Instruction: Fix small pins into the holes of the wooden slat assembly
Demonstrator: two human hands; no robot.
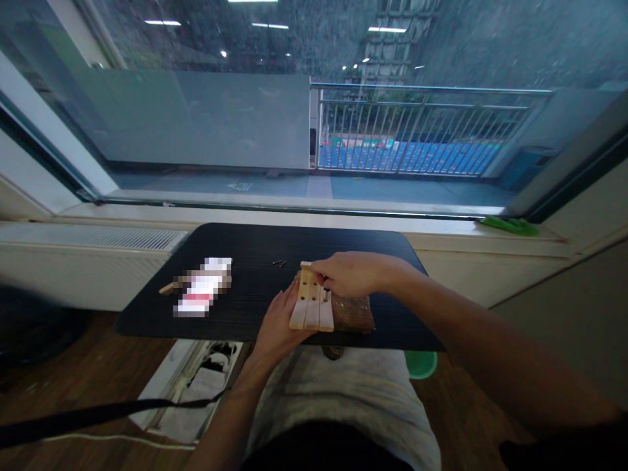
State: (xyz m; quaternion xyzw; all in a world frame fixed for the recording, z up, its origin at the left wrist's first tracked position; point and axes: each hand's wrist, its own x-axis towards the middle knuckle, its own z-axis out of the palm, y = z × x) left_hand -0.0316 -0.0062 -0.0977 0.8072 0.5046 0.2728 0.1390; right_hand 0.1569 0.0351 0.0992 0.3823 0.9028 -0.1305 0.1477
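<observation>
My left hand [279, 322] presses against the left side of a pale wooden piece [312, 314] and steadies it. The piece has slats that widen toward me and several dark round holes. My right hand [350, 271] is closed over its far right part, fingers bent down. A bit of red and a short dark upright shaft show under those fingers; the rest is hidden, so I cannot tell what it is. Beneath the wooden piece and to its right lies a flat brown block [354, 314] with a shiny surface. Small screws or nails [279, 263] lie beyond my left hand.
The black tabletop [245, 242] stands against the window sill [275, 219]. A blurred-out white item [203, 288] with a wooden stick end lies on its left. Below are a green bin [422, 364] and an open box with cables [196, 386]. A green cloth [510, 226] lies on the sill.
</observation>
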